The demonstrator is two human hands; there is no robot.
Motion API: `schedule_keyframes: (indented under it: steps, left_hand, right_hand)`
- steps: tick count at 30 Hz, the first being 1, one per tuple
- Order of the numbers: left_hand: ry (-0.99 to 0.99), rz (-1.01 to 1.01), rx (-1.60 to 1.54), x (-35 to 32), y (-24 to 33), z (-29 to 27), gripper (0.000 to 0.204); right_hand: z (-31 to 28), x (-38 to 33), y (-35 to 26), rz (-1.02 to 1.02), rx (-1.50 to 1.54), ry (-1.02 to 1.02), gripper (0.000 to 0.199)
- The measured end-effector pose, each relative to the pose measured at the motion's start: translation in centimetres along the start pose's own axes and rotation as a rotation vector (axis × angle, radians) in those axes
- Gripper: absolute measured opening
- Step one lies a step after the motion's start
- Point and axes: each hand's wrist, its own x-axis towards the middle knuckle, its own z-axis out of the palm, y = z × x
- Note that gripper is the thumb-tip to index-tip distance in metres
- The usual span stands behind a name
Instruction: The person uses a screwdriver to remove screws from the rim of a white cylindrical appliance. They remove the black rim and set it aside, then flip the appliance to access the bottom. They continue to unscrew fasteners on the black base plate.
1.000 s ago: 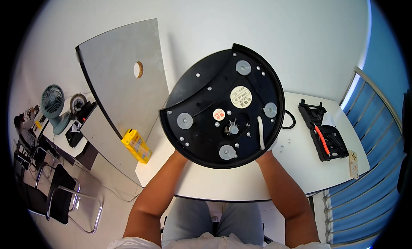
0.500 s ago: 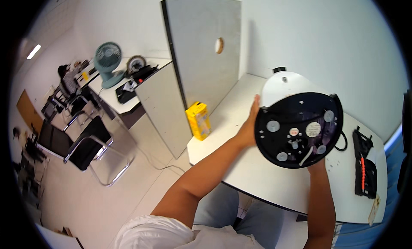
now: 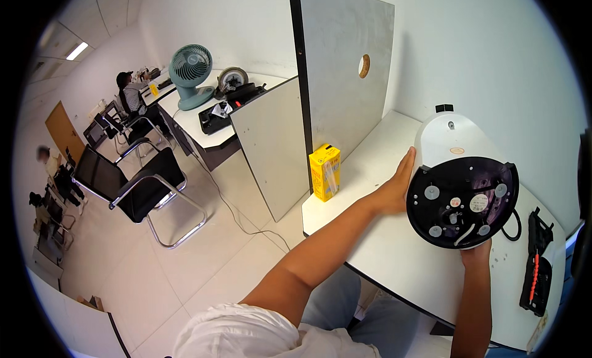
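Between my hands is a white appliance (image 3: pixel 453 136), tipped so that its black underside (image 3: pixel 464 201) faces me. That underside carries several round translucent feet, two round labels and a short pale wire. A dark cord loops out at its right edge. My left hand (image 3: pixel 394 188) is closed against the appliance's left side, the thumb side pointing up. From below, my right hand (image 3: pixel 476 254) grips the near rim, its fingers mostly hidden behind the base. Whether the appliance touches the table behind, I cannot tell.
Small loose screws (image 3: pixel 499 258) lie right of my right hand. Beyond them is an open black tool case (image 3: pixel 538 259) with an orange-red tool (image 3: pixel 534 278). A yellow carton (image 3: pixel 325 173) stands by the grey partition (image 3: pixel 348 68). Leftward are a teal fan (image 3: pixel 190 65), a chair (image 3: pixel 154 182) and people.
The view has swung left, shifting the scene rightward. The appliance is tilted differently: more of its white body shows above the black underside. Both hands keep their hold.
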Motion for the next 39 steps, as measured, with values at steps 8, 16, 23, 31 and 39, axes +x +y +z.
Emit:
schedule_keyframes:
  steps: [8, 16, 23, 31, 39]
  left_hand:
    - [0.152, 0.080, -0.629, 0.1, 0.0, -0.9, 0.068]
    - [0.203, 0.190, -0.785, -0.4, 0.6, -0.1, 0.103]
    - [0.192, 0.239, -0.242, 0.4, 2.1, 0.1, 0.095]
    - [0.194, 0.262, -0.150, 0.3, 0.9, 0.5, 0.084]
    - [0.169, 0.256, -0.141, 0.0, 2.6, 0.0, 0.069]
  right_hand:
    - [1.6, -1.7, -1.4, -0.100, 0.267, 0.124, 0.045]
    - [2.3, -1.1, 0.1, -0.097, 0.302, 0.057, 0.051]
    - [2.8, -1.7, -2.2, 0.028, -0.261, 0.235, 0.030]
    - [1.7, -0.5, -2.2, 0.007, -0.344, 0.311, 0.030]
    - [-0.1, 0.6, -3.7, -0.393, -0.950, 0.472, 0.035]
